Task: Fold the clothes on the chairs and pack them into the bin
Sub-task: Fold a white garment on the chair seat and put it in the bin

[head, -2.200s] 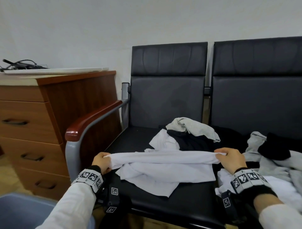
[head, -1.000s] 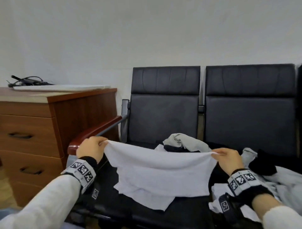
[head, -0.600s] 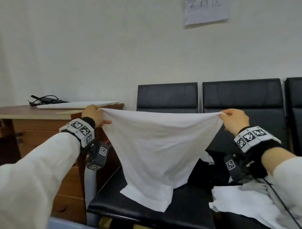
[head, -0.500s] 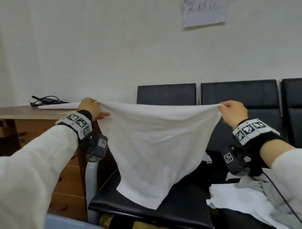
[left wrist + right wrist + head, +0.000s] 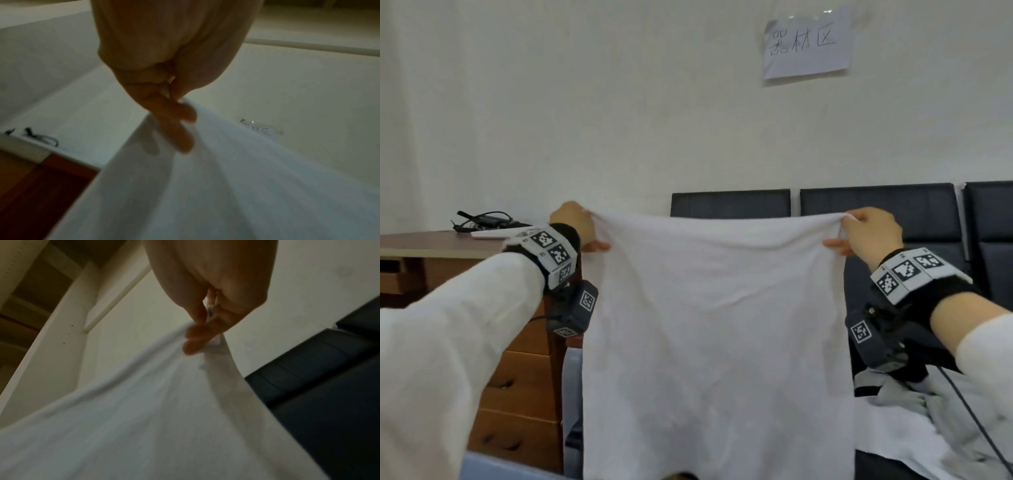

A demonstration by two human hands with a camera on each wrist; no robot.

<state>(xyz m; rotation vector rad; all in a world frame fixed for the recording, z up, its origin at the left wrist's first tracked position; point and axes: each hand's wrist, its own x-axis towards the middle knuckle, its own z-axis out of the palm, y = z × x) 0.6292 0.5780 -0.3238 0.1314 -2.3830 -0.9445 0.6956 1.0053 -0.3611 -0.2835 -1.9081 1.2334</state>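
A white garment [image 5: 715, 335] hangs spread out in the air in front of the black chairs [image 5: 876, 204]. My left hand [image 5: 575, 226] pinches its top left corner, and my right hand [image 5: 869, 233] pinches the top right corner. In the left wrist view, the left hand [image 5: 174, 100] grips the white garment [image 5: 226, 186] between thumb and fingers. The right wrist view shows the right hand [image 5: 205, 326] pinching the white garment [image 5: 144, 418] the same way. The cloth hides the left chair's seat. A corner of the blue-grey bin [image 5: 493, 469] shows at the bottom left.
More white and grey clothes [image 5: 928, 421] lie on the right chair's seat. A wooden drawer cabinet [image 5: 517, 377] stands at the left with cables [image 5: 482, 219] on top. A paper sign [image 5: 806, 42] hangs on the wall above the chairs.
Both hands have lifted the white garment from the chair seat up to chest height and stretched it wide, so it now hangs flat; the head view has tilted upward.
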